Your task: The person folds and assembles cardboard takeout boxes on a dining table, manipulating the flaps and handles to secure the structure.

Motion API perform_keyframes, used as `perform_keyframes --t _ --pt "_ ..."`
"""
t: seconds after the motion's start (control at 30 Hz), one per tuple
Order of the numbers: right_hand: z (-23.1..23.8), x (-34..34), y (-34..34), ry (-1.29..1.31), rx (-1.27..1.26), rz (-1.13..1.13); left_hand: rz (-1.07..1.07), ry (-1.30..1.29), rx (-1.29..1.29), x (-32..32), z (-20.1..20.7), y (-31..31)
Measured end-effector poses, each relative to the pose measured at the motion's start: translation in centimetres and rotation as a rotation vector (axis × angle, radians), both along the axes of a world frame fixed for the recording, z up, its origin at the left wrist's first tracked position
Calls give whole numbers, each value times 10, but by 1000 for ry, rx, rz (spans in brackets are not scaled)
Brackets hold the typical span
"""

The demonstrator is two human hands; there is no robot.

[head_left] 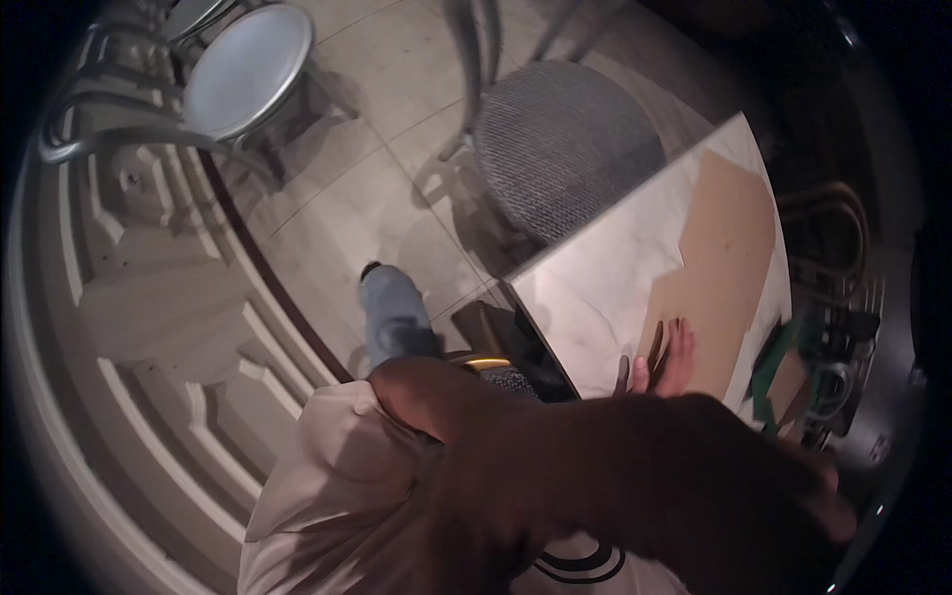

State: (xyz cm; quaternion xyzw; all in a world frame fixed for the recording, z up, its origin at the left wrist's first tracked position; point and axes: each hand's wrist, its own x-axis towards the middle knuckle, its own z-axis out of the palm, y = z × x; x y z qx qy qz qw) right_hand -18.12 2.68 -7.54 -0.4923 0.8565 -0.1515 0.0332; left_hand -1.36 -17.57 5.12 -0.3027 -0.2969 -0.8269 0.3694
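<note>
My left arm sweeps across the lower part of the view, close and dark. My left hand (821, 496) is at its far right end, in deep shadow; its fingers and anything in them cannot be made out. Beyond the arm, my right hand (676, 359) lies on a flat piece of brown cardboard (729, 243), fingers stretched out and thumb apart. Between thumb and fingers shows a slim, dark, curved object (657, 342). Another slim dark piece (623, 374) is just left of the thumb; I cannot tell whether they join. The cardboard has a stepped left edge and rests on a white marbled table (585, 288).
A green-edged item with a brown face (778, 377) is at the table's right side, near dim metal frames. A grey woven-seat chair (565, 144) stands beyond the table. Farther left are a metal chair with a pale round seat (248, 71) and a panelled wall (149, 297).
</note>
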Motion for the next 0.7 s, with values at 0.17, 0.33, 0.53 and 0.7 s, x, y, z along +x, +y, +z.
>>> perform_keyframes --t 0.17,0.33,0.53,0.7 --pt "-47 6 -20 90 9 -171 3 93 36 23 55 -49" --pt "-45 11 -22 108 -18 -190 -9 145 -27 55 138 -92" --pt "-47 42 -63 216 184 -439 38 122 -93 119 211 -144" --pt "-77 57 -119 100 67 -434 90 125 -133 163 254 -192"
